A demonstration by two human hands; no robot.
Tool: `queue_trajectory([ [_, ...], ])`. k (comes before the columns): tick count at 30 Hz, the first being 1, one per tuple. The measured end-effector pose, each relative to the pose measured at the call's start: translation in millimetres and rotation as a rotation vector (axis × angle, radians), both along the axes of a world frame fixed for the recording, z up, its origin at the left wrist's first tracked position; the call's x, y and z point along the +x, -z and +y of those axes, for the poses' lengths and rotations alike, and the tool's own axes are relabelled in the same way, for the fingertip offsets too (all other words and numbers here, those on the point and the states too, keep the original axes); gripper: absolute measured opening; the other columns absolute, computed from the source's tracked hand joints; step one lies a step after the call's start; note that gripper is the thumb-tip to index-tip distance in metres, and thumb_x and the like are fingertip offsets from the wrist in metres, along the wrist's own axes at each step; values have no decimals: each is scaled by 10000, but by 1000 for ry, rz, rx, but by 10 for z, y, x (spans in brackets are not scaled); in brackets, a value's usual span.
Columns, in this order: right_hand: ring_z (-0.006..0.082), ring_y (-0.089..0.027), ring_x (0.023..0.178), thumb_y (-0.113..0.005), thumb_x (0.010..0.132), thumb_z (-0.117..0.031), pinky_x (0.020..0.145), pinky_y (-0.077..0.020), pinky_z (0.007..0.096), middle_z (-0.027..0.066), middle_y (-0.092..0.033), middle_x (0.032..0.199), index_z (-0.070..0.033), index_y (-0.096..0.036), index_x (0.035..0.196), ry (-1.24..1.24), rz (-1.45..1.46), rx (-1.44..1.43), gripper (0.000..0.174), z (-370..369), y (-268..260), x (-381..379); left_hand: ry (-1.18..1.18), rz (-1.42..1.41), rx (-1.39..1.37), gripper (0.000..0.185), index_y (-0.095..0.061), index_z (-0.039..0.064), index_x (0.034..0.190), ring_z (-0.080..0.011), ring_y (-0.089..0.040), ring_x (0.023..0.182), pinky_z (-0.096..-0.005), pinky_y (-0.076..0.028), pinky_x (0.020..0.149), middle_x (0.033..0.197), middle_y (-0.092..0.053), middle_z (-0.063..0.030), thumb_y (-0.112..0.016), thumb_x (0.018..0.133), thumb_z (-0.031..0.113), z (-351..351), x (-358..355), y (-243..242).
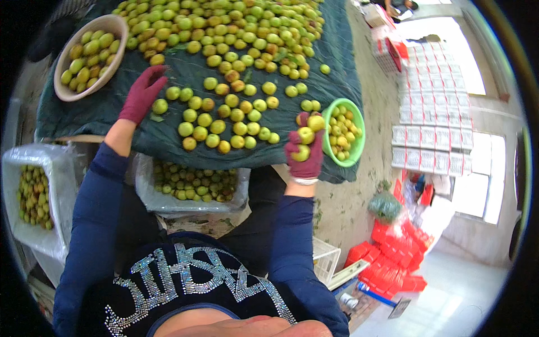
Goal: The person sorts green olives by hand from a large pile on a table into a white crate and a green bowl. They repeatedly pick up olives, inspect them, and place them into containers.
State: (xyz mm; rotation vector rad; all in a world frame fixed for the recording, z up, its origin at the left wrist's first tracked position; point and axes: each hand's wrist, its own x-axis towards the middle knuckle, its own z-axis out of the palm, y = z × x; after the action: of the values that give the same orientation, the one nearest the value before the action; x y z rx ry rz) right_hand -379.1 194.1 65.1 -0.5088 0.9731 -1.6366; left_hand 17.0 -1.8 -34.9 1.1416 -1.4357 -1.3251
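My left hand (pixel 144 92), in a maroon glove, is over the cloth-covered table with its fingers apart and nothing in it. Just to its right a green-yellow fruit (pixel 159 106) rests on the cloth. My right hand (pixel 306 158), gloved the same way, is palm up and curled around three fruits (pixel 306 135). It is at the left side of a light-green plastic basin (pixel 358 120) partly filled with yellower fruits. Between my hands, loose round fruits (pixel 217 127) are spread singly on the dark green cloth (pixel 139 135).
A dense heap of fruit (pixel 219 25) covers the table's far part. A beige basin (pixel 63 90) of fruit stands far left. Plastic-lined crates (pixel 191 206) (pixel 40 246) with fruit sit below the near edge. Rightward are stacked white cartons (pixel 433 139), red packaging (pixel 391 261) and another person (pixel 398 7).
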Motion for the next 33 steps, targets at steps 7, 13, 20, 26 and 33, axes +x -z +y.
queue_trajectory([
  [7, 301, -589, 1175, -500, 1034, -462, 970, -522, 400, 133, -518, 1422, -58, -270, 1518, 439, 1782, 662, 671, 611, 339, -2582, 72, -144, -7, 430, -540, 69, 1383, -195, -553, 1244, -337, -428, 1068, 1344, -597, -96, -639, 973, 151, 57, -51, 128],
  [13, 284, -391, 1425, -449, 1004, -565, 1167, -339, 408, 135, -402, 1550, -40, -366, 1520, 405, 480, 229, 741, 57, 137, -1916, -62, -312, -210, 441, -576, 78, 1340, -270, -566, 1245, -359, -444, 1048, 1332, -605, -139, -688, 933, 207, 20, 48, 259],
  [20, 383, -373, 1426, -612, 925, -459, 1194, -230, 509, 216, -428, 1521, -56, -418, 1489, 111, 1934, 134, 720, -1524, 1183, -242, -106, -299, -324, 437, -541, 93, 1390, -339, -500, 1334, -409, -394, 1106, 1397, -556, -175, -617, 979, 220, -68, -146, 336],
  [26, 362, -463, 1332, -647, 891, -359, 1144, -299, 497, 156, -563, 1391, -80, -553, 1369, -274, 1919, -209, 561, -2015, 1029, 1154, 51, -214, -280, 457, -492, 95, 1443, -329, -466, 1367, -399, -345, 1150, 1450, -511, -171, -548, 1019, 255, -24, -200, 289],
  [33, 298, -442, 1378, -557, 938, -156, 1173, -296, 434, 141, -495, 1465, -35, -470, 1433, -343, 1337, -103, 517, -897, 982, 714, 84, 36, -53, 446, -510, 81, 1448, -199, -475, 1367, -325, -341, 1150, 1461, -536, -93, -429, 1066, 298, 75, -91, 188],
])
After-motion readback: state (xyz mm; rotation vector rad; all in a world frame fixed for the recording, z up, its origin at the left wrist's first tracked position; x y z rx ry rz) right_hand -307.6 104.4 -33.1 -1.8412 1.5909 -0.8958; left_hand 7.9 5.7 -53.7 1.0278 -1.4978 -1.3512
